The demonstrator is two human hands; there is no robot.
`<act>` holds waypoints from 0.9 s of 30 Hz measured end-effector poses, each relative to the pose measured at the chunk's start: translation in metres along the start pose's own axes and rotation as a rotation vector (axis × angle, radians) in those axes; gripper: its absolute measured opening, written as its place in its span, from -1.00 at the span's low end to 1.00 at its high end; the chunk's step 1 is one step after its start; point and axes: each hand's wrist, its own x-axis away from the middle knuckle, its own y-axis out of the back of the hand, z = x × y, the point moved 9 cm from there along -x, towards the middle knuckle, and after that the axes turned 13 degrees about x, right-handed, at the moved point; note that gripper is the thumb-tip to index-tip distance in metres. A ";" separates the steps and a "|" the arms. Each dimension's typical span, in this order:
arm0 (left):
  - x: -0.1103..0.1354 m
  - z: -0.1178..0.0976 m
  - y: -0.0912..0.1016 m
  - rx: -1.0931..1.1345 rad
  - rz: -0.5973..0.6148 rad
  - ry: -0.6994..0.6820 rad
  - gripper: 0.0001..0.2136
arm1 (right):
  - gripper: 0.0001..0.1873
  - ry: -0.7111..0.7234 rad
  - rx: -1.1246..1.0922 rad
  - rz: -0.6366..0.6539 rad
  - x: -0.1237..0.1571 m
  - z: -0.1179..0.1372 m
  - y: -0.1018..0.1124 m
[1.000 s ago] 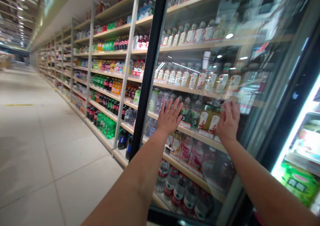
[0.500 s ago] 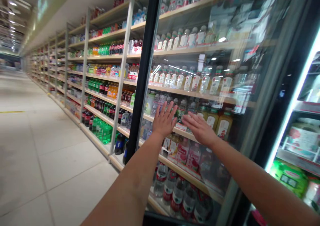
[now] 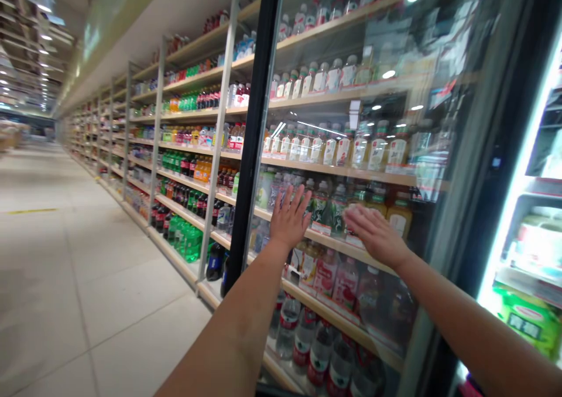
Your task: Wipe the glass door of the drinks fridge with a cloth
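Brightest for us: the cooler's light strip (image 3: pixel 510 209), R of the right hand (image 3: pixel 373 233), blown out, w/ glare washing over nearby packs. Above the hands, the glass door (image 3: pixel 432 221) throws back lamp spots & white streaks; R of them it's hazy & dim, bottles (image 3: pixel 399 216) there murky. Ceiling lamps (image 3: pixel 44 7), far up L, light the pale floor (image 3: pixel 136 327) fairly evenly. Right fingertips blurred, left hand (image 3: pixel 288 216) crisper. Distant shelves (image 3: pixel 83 130) go soft; wide-angle stretch twds. edges, uprights leaning.
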 end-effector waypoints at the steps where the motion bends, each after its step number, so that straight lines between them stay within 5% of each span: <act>1: 0.000 0.000 0.000 0.002 0.001 0.002 -0.42 | -0.32 -0.178 0.036 -0.080 0.001 -0.019 0.007; 4: -0.001 0.000 0.000 0.010 0.004 0.007 -0.41 | -0.29 -0.568 0.108 -0.279 0.021 -0.042 0.020; 9: -0.002 0.000 -0.001 0.024 0.006 0.012 -0.41 | -0.25 -0.120 0.013 -0.002 0.025 0.010 -0.005; 11: -0.002 0.000 -0.001 0.029 0.007 0.016 -0.41 | -0.29 -0.184 0.031 -0.043 0.028 -0.006 0.001; 15: -0.002 0.000 -0.002 0.035 0.014 0.021 -0.41 | -0.33 -0.556 0.126 -0.233 0.048 -0.048 0.022; 20: -0.002 0.001 -0.002 0.037 0.017 0.022 -0.42 | -0.32 -0.188 0.006 0.015 0.056 -0.018 0.004; 25: -0.002 0.000 -0.002 0.042 0.010 0.016 -0.42 | -0.40 -0.672 0.129 -0.221 0.079 -0.080 0.027; 27: -0.002 0.000 -0.002 0.043 0.005 0.016 -0.42 | -0.37 -0.679 0.152 -0.222 0.080 -0.076 0.027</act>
